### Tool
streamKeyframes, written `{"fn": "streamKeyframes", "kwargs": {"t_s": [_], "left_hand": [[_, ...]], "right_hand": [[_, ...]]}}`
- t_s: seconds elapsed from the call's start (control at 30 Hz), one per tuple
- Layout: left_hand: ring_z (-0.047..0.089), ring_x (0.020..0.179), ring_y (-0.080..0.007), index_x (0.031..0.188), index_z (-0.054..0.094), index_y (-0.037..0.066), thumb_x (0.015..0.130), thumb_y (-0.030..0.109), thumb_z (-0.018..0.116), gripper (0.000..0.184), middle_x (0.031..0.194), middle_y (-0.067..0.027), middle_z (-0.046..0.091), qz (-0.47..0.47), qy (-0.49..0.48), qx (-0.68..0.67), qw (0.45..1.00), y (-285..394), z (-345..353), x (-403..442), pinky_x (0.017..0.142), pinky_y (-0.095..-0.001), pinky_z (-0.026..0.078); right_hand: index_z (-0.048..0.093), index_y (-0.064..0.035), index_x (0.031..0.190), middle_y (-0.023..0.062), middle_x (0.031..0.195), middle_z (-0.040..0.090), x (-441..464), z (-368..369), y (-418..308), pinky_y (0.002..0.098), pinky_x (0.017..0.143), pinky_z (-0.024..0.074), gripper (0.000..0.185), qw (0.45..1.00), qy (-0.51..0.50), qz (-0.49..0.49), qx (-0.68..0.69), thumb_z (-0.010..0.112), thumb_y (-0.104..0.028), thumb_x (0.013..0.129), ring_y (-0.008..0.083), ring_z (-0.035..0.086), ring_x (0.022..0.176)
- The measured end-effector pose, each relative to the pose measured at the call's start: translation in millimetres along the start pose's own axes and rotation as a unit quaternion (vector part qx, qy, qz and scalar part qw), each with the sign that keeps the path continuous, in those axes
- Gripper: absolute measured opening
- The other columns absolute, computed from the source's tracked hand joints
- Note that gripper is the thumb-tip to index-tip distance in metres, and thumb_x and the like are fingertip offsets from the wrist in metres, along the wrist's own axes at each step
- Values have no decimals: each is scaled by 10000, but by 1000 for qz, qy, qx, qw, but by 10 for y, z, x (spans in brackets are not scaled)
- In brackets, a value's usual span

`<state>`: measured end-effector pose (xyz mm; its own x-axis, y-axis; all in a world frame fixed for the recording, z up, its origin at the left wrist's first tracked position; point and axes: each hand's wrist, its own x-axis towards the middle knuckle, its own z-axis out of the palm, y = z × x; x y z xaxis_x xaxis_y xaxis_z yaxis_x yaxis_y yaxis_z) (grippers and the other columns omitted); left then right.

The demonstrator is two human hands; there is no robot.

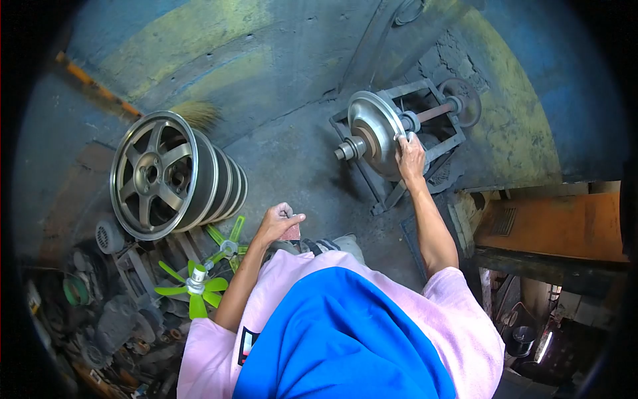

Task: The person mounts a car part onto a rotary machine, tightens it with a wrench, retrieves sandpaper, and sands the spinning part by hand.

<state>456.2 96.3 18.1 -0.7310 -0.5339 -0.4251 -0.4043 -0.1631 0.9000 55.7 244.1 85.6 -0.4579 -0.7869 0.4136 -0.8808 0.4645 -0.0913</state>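
A silver metal wheel rim (381, 130) is mounted on the shaft of a metal frame stand (454, 141). My right hand (411, 158) has its fingers closed on the right edge of the rim. Lower and to the left, near my body, my left hand (280, 223) pinches a small reddish piece (291, 233) that looks like sandpaper. That hand is apart from the rim and the stand.
Several spoked wheels (154, 174) are stacked at left, beside a straw broom (197, 115). Green fan blades (195, 282) and heaped metal parts (119, 326) lie at lower left. An orange panel (558, 223) stands at right.
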Motion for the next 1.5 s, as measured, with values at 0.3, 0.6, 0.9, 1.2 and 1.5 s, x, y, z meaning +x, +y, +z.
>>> {"fn": "streamKeyframes", "kwargs": {"t_s": [0.3,0.6,0.9,1.2,1.5], "left_hand": [[502,621,-69,737,615,70,783,312,876,359,666,25,563,2,-2,11,1000,-55,11,-3,547,-263,421],[495,623,-67,722,610,74,780,306,877,358,663,25,563,3,-4,-8,1000,-143,28,-24,551,-263,418],[496,642,-58,739,601,70,816,270,860,336,682,30,560,4,-11,-3,1000,-145,17,-80,555,-250,407],[494,613,-69,726,613,73,779,331,873,371,658,26,564,8,-2,4,1000,-166,28,9,540,-272,415],[494,617,-72,726,612,74,777,323,871,363,666,22,564,12,11,-5,1000,-288,-8,-27,538,-274,413]], "right_hand": [[661,-48,1091,203,972,593,-2,-40,62,479,810,532,397,999,-42,-12,-5,716,37,707,398,634,943],[666,-45,1086,196,998,584,-8,-110,49,486,821,523,442,998,-46,-40,11,743,45,659,398,628,962],[688,-67,1067,173,924,571,23,-288,178,467,780,520,355,998,-14,-53,13,716,18,724,366,626,918],[701,-73,1041,171,888,577,114,-243,163,464,777,521,266,1000,-10,-27,13,726,-39,779,363,634,878],[696,-64,1008,191,889,585,193,-264,177,469,787,524,237,999,-36,-27,17,714,-32,774,381,642,879]]}}
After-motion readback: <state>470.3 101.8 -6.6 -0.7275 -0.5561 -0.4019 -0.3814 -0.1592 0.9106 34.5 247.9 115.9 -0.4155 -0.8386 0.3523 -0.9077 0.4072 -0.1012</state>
